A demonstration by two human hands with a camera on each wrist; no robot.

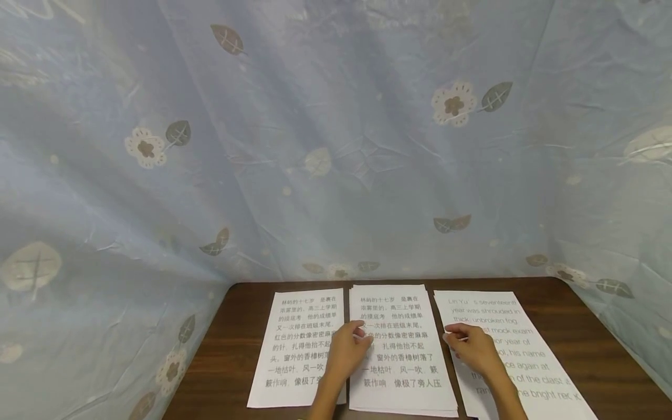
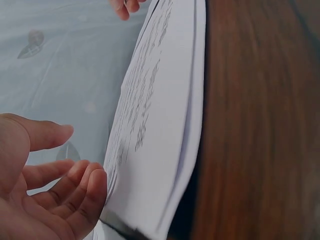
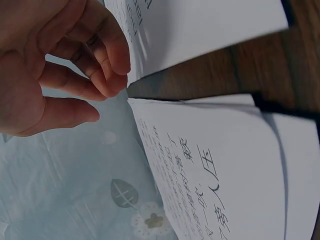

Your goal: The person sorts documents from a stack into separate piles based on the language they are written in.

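Note:
Three stacks of printed paper lie side by side on a dark wooden table. My left hand (image 1: pixel 345 351) is over the gap between the left stack (image 1: pixel 291 379) and the middle stack (image 1: pixel 404 399). Its fingers (image 2: pixel 90 200) are loosely bent, with the thumb apart and nothing held. Between the middle stack and the right stack (image 1: pixel 546 402) is my right hand (image 1: pixel 475 348). In the right wrist view its fingers (image 3: pixel 117 50) curl loosely, the thumb stands away, and they hold nothing. Whether either hand touches paper I cannot tell. Chinese text covers the left and middle stacks; English text covers the right one.
Brown wood of the table (image 1: pixel 210 367) shows around the stacks. A pale blue cloth (image 1: pixel 378 192) with leaves and flowers hangs behind the table and along both sides. Sheets at the middle stack's near edge (image 3: pixel 280 145) are slightly uneven.

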